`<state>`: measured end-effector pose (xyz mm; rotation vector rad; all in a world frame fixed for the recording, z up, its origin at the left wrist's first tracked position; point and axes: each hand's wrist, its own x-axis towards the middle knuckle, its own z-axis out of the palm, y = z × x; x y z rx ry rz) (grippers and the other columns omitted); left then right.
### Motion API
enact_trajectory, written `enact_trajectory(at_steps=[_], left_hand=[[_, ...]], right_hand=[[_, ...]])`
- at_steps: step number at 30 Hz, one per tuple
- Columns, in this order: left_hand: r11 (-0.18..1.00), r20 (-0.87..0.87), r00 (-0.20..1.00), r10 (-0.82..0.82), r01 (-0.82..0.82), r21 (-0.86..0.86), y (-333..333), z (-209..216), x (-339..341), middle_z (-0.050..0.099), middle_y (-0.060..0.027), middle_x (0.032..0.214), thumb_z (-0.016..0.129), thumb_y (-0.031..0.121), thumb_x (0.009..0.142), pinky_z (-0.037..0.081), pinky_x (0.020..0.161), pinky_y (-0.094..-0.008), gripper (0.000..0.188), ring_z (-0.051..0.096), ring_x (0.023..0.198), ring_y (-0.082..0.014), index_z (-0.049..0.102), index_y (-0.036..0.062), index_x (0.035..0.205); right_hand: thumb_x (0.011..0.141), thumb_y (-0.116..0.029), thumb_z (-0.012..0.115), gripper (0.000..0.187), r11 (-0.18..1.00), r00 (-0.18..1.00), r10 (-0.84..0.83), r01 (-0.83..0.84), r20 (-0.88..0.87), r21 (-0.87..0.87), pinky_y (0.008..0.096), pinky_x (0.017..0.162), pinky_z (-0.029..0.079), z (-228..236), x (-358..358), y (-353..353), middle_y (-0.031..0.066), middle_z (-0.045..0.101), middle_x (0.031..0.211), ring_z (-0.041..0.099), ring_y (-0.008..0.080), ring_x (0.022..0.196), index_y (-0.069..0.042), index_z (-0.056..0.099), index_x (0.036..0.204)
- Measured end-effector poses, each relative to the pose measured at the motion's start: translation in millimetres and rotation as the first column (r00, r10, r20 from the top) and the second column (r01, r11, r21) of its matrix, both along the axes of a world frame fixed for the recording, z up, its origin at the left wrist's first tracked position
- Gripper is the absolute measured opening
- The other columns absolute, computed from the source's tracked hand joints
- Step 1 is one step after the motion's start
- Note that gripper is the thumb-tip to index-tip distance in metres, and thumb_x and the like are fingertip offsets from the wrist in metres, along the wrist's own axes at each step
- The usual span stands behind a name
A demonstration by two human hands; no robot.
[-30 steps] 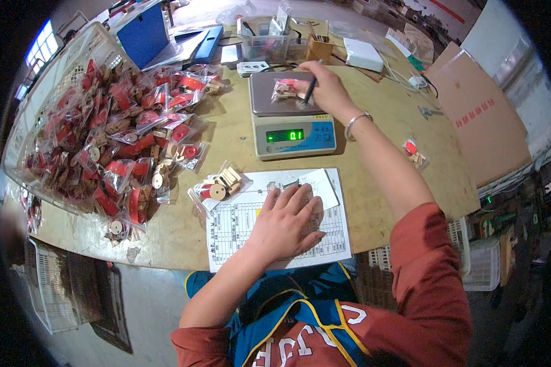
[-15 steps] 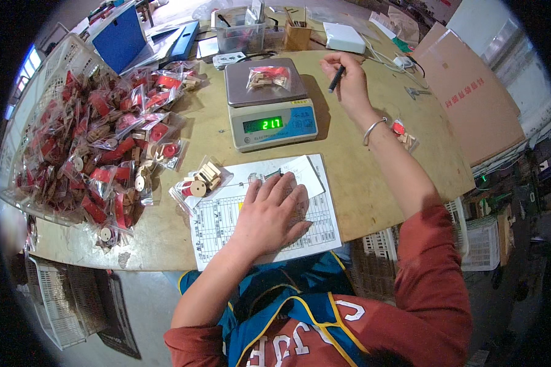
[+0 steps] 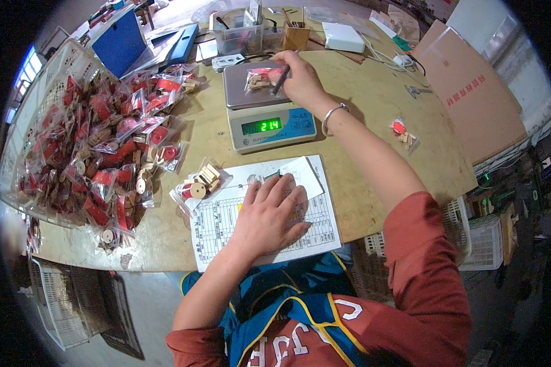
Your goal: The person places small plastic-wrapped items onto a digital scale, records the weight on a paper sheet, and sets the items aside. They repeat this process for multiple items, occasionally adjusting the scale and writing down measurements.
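My left hand lies flat with fingers spread on printed forms. Beneath its fingertips is a smaller white slip. A dark pen is held in my right hand, which is over the right side of the electronic scale. On the scale's grey pan sits a clear plastic bag of wooden and red pieces. My right fingertips are at that bag; whether they pinch it, I cannot tell. By the forms' upper left corner rests another bag of wooden pieces.
Many bagged red and wooden parts spill from a white plastic basket on the left. One small bag lies at the right. Along the back are a clear bin, a wooden pen holder and a white box with cables.
My right hand, with the pen, has moved left and slightly down from beyond the scale's right side to the bag on the pan. My left hand stays put.
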<state>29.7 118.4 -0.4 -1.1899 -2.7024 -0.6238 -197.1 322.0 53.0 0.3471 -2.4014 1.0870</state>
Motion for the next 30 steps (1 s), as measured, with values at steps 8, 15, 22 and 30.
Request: enact_trajectory(at_steps=[8,15,22,30], left_hand=[[1.000,-0.003,1.000,0.003,-0.003,0.000,-2.0,-2.4,0.5,0.050,-0.0170,0.154,0.066,0.054,0.093,0.030,0.119,-0.0598,0.069,0.044,0.144,-0.0369,0.056,0.0095,0.145],[1.000,0.028,1.000,0.008,-0.008,0.014,-4.0,-6.3,0.3,0.046,-0.0167,0.157,0.067,0.055,0.091,0.027,0.122,-0.0609,0.072,0.041,0.147,-0.0377,0.054,0.0117,0.147],[1.000,0.033,0.999,0.007,-0.007,0.006,-3.3,-7.5,-0.1,0.046,-0.0176,0.157,0.067,0.055,0.091,0.026,0.122,-0.0611,0.072,0.041,0.147,-0.0387,0.055,0.0113,0.147],[0.999,0.014,1.000,0.022,-0.021,-0.042,-2.2,-7.8,2.7,0.063,-0.0204,0.134,0.062,0.060,0.094,0.039,0.110,-0.0586,0.067,0.059,0.125,-0.0396,0.062,0.0085,0.136]], right_hand=[[0.084,-0.029,0.078,0.041,0.977,0.991,-0.032,0.004,0.130,0.214,0.0469,0.090,0.054,-7.4,-11.7,11.4,0.0145,0.074,0.114,0.069,0.0392,0.107,-0.017,0.065,0.121],[0.085,-0.010,0.075,0.027,0.973,0.990,-0.130,0.118,0.052,0.197,0.0422,0.081,0.054,-4.4,29.0,122.5,0.0159,0.071,0.098,0.070,0.0337,0.093,-0.008,0.064,0.110],[0.084,-0.014,0.082,0.047,0.851,0.940,-0.337,0.327,-0.051,0.412,0.0404,0.101,0.050,35.2,122.5,136.5,0.0128,0.069,0.127,0.065,0.0264,0.120,-0.010,0.064,0.128],[0.080,-0.006,0.073,0.047,0.588,0.761,0.609,-0.623,0.225,0.516,0.0500,0.105,0.046,-1.8,123.3,-120.8,0.0161,0.070,0.109,0.063,0.0352,0.116,-0.011,0.065,0.126]])
